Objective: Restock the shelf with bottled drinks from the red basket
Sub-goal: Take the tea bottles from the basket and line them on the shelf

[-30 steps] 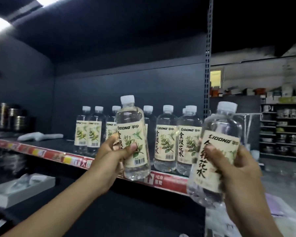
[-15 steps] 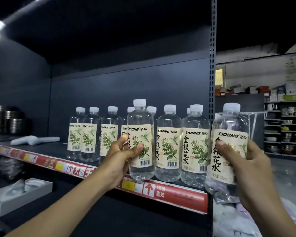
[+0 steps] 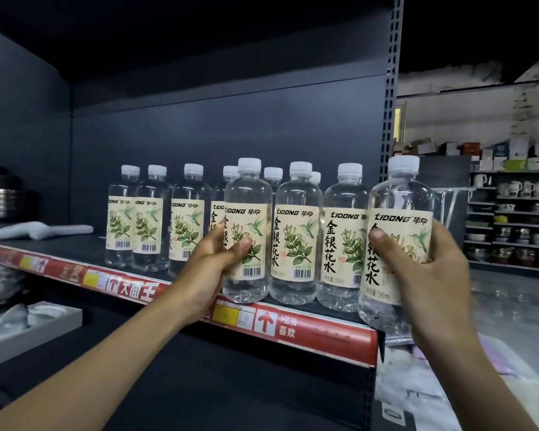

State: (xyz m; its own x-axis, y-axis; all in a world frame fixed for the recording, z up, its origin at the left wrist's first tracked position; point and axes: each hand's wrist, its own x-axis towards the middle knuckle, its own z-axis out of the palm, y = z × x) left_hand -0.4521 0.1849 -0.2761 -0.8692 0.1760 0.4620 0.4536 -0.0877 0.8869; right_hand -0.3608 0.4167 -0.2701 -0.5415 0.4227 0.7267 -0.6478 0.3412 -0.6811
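Left hand (image 3: 218, 259) gripped the left bottle (image 3: 248, 194) mid-body, fingers (image 3: 240, 245) curled round the label, thumb across the front. Its base sat at the front lip of the shelf (image 3: 293, 325), but I could not tell if it was already resting there. Right hand (image 3: 430, 275) wrapped the right bottle (image 3: 399, 194) the same way, at the label. That bottle was held in the air just off the shelf's right end, in front of the upright post (image 3: 391, 119), base lower than the shelf lip. The stocked row (image 3: 296, 231) stood upright and close-packed on the shelf, and the left bottle was just beside it. Red basket not in view. Handling guess: sealed, full of clear liquid, so moderately heavy with steady weight. Thin clear plastic likely gives under a hard squeeze, and the bare wall is probably slick while the label offers better grip. Best hold looks like mid-label, as both hands had it. Tall and narrow, so likely to tip into its neighbours if set down tilted.
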